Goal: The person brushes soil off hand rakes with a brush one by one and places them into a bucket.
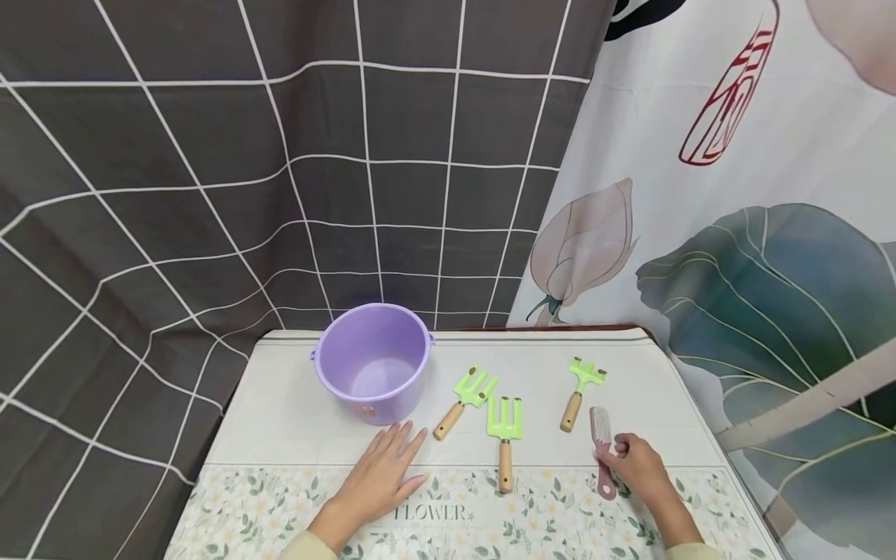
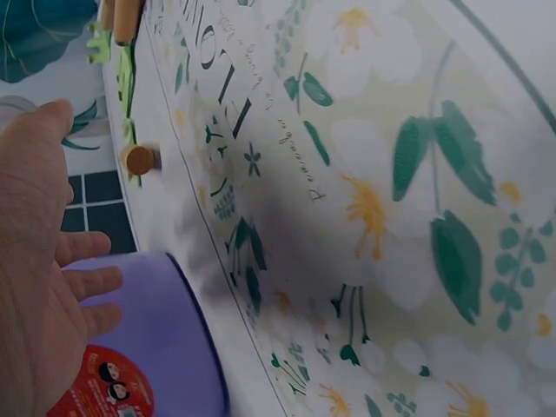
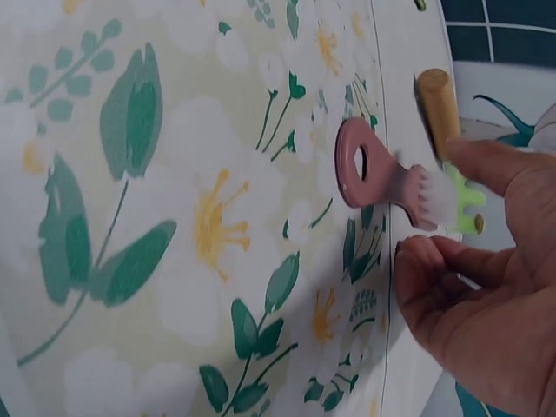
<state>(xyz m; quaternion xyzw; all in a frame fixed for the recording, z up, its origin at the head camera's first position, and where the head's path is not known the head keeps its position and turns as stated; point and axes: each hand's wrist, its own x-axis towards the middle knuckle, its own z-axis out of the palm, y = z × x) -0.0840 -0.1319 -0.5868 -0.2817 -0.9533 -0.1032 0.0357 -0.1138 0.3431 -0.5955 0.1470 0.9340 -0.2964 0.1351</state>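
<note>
My left hand (image 1: 383, 476) hovers or rests low over the cloth in front of the purple bucket (image 1: 374, 365), its fingers spread. In the left wrist view those fingers overlap the bucket's wall (image 2: 169, 321), above a red sticker (image 2: 109, 387). Lying flat near the table's right side is a dusty-pink brush (image 1: 602, 455) with pale bristles and a hole in its handle. Beside it is my right hand (image 1: 637, 465), thumb over the brush in the head view. The right wrist view shows the thumb apart from loosely curled fingers, the brush (image 3: 369, 169) ungripped.
Two green garden forks (image 1: 470, 393) (image 1: 505, 435) with wooden handles lie right of the bucket. A small green rake (image 1: 577, 393) lies behind the brush. The floral tablecloth (image 1: 448, 537) covers the table; a dark checked curtain (image 1: 413, 194) hangs behind and a patterned one (image 1: 700, 194) at right.
</note>
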